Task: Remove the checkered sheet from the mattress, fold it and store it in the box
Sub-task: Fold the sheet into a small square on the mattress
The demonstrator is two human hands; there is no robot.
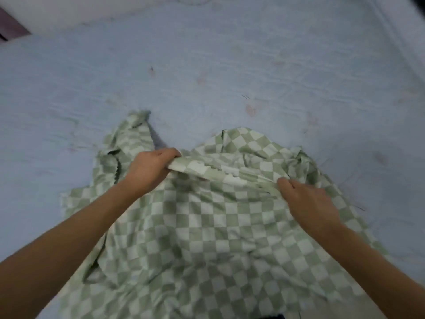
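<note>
Seen from the head camera, a green-and-white checkered sheet (207,226) lies bunched on the near part of a pale blue mattress (207,65). The left hand (149,168) curls its fingers around a raised fold of the sheet, while the right hand (305,199) pinches the same fold further along, holding it stretched between them above the crumpled cloth.

Left hand (149,171): bare. Right hand (308,201): bare. Both forearms bare along their full visible length, to the frame edge.
</note>
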